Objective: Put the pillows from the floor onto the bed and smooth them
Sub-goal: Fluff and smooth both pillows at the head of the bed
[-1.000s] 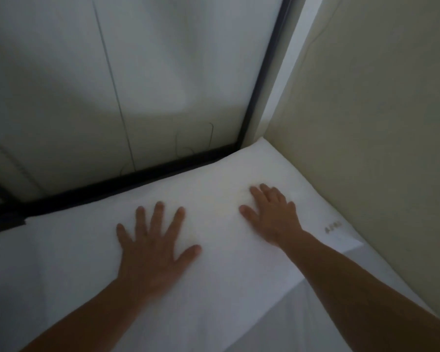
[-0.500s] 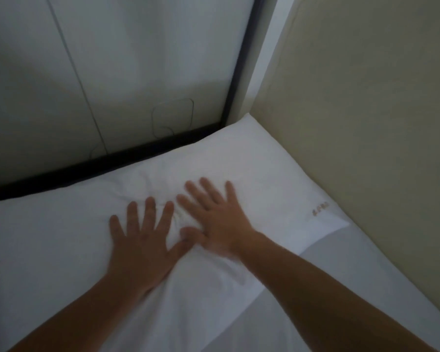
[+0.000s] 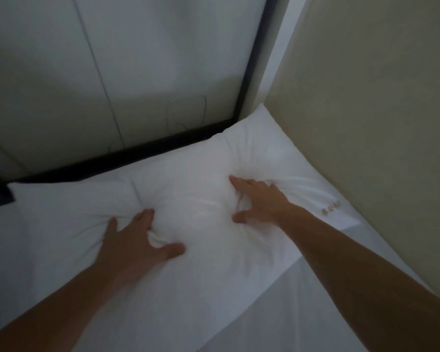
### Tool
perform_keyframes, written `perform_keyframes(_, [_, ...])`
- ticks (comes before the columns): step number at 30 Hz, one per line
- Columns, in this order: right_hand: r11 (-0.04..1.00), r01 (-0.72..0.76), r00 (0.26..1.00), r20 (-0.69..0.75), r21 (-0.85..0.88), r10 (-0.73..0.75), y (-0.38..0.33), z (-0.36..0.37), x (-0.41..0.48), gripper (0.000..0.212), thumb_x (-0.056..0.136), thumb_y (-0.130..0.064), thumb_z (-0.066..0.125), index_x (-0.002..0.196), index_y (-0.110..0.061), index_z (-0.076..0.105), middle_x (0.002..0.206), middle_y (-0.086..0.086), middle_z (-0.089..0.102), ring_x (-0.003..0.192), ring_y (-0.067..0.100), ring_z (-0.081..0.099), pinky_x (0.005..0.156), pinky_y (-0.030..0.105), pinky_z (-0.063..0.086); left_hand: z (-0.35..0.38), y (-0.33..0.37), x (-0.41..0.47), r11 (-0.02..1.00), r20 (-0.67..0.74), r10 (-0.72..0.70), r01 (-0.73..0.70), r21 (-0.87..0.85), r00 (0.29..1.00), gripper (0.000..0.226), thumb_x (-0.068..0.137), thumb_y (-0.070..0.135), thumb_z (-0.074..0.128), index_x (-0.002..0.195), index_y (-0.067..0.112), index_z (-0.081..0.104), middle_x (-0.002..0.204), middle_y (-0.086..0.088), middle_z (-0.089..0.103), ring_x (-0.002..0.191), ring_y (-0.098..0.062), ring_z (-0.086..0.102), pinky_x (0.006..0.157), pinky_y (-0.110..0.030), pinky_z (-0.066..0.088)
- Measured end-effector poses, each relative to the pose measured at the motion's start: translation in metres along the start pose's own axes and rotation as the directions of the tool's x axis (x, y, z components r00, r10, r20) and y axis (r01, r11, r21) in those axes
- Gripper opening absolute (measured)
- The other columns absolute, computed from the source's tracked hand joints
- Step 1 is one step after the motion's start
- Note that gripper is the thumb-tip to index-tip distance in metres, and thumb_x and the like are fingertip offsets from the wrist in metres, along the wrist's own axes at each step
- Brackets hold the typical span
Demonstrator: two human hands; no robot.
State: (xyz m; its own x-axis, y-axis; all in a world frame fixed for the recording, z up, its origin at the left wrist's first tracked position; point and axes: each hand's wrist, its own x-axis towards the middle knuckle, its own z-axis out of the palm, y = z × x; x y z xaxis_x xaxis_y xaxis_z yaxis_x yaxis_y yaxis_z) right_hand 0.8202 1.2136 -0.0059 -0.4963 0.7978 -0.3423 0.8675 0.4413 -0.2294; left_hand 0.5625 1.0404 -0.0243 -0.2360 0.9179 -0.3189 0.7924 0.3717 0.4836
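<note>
Pillow: a white pillow (image 3: 201, 199) is laid on the bed (image 3: 323, 308), its far corner tucked where the black frame (image 3: 127, 158) meets the beige wall (image 3: 366, 123)
Left hand: the left hand (image 3: 135, 247) is pressed into the pillow's near-left part, fingers curled and thumb spread, with a fold of the cover bunched between them
Right hand: the right hand (image 3: 262, 201) is pressed into the pillow's right part, nearer the beige wall, fingers dug in and cover fabric gathered under them
Creases: wrinkles are seen radiating across the pillow from both hands
Embroidery: a small gold mark (image 3: 331, 208) is stitched on the pillow's right edge, just beside the right forearm
Sheet: bare bed sheet is seen on the near side of the pillow, under the right forearm
</note>
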Motion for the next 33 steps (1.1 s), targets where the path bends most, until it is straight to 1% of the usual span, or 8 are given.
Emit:
perform_keyframes(3, [0.967,-0.01,0.999,-0.046,-0.256,-0.002,-0.019,0.004,0.01,0.085,0.071,-0.05,0.069,0.141,-0.036,0.024,0.131,0.006,0.046,0.118,0.028,0.044,0.096,0.047,0.034,0.005,0.001,0.003,0.99,0.03,0.064,-0.067,0.121,0.997,0.099,0.062,0.086,0.045,0.142,0.032,0.023,0.149,0.011,0.037,0.129,-0.006,0.042,0.117,-0.04,-0.009])
perform_keyframes(6, [0.903,-0.032,0.99,-0.14,-0.428,-0.032,-0.043,0.01,0.014,0.024,0.085,-0.028,0.056,0.108,-0.02,0.06,0.106,0.008,0.062,0.097,0.028,0.057,0.079,0.038,0.04,0.012,0.012,0.003,0.947,-0.06,0.108,-0.084,0.311,0.992,0.052,0.086,0.06,0.042,0.131,0.033,0.043,0.131,0.009,0.057,0.114,-0.012,0.056,0.116,-0.041,0.001])
perform_keyframes(10, [0.882,-0.149,0.899,-0.433,-0.448,-0.068,-0.055,0.006,-0.012,0.007,0.066,-0.019,0.065,0.06,-0.019,0.065,0.06,0.0,0.061,0.058,0.02,0.06,0.053,0.026,0.043,0.005,0.023,-0.014,0.914,-0.276,0.234,-0.114,0.389,0.932,0.02,0.084,0.027,0.059,0.089,0.013,0.073,0.065,-0.016,0.072,0.067,-0.033,0.069,0.095,-0.053,0.046])
perform_keyframes(13, [0.968,-0.112,0.872,-0.489,-0.223,-0.011,-0.05,-0.024,-0.026,0.008,0.073,-0.005,0.064,0.078,-0.012,0.065,0.075,0.008,0.061,0.072,0.027,0.057,0.053,0.031,0.037,-0.017,0.036,-0.03,0.929,-0.42,0.266,-0.115,0.351,0.868,0.034,0.077,0.026,0.048,0.074,0.004,0.073,0.042,-0.02,0.06,0.05,-0.042,0.064,0.069,-0.058,0.054])
perform_keyframes(22, [0.972,-0.151,0.784,-0.621,-0.178,0.008,-0.03,-0.085,-0.04,0.016,0.084,-0.008,0.057,0.093,-0.016,0.067,0.086,0.003,0.061,0.083,0.022,0.054,0.059,0.029,0.036,-0.054,0.086,-0.03,0.945,-0.572,0.309,-0.179,0.273,0.76,0.026,0.078,0.019,0.054,0.079,0.0,0.073,0.043,-0.022,0.06,0.053,-0.047,0.063,0.083,-0.066,0.046])
perform_keyframes(27, [0.975,-0.181,0.862,-0.498,-0.127,0.095,-0.013,-0.072,-0.036,0.017,0.09,-0.024,0.056,0.104,-0.019,0.065,0.096,0.006,0.063,0.094,0.026,0.057,0.069,0.031,0.04,-0.022,0.064,-0.019,0.954,-0.394,0.232,-0.128,0.271,0.889,0.024,0.092,0.02,0.05,0.103,0.011,0.069,0.093,-0.019,0.073,0.092,-0.033,0.067,0.112,-0.058,0.02])
perform_keyframes(30, [0.99,-0.082,0.917,-0.398,-0.111,0.031,-0.015,-0.056,-0.031,0.046,0.094,-0.041,0.048,0.136,-0.023,0.044,0.135,0.007,0.052,0.124,0.028,0.042,0.101,0.038,0.031,-0.011,0.059,-0.015,0.939,-0.314,0.248,-0.147,0.311,0.916,0.051,0.096,0.042,0.026,0.14,0.02,0.038,0.15,-0.009,0.036,0.14,-0.028,0.028,0.114,-0.057,0.008])
perform_keyframes(33, [0.959,0.202,0.922,-0.291,-0.199,-0.255,-0.048,-0.02,-0.02,0.058,0.095,-0.054,0.027,0.146,-0.028,0.018,0.156,0.002,0.022,0.142,0.022,0.014,0.113,0.042,0.008,0.004,0.074,-0.001,0.913,-0.261,0.293,-0.188,0.363,0.92,0.066,0.088,0.056,0.0,0.147,0.028,-0.004,0.159,-0.006,-0.003,0.145,-0.027,-0.002,0.113,-0.058,0.002])
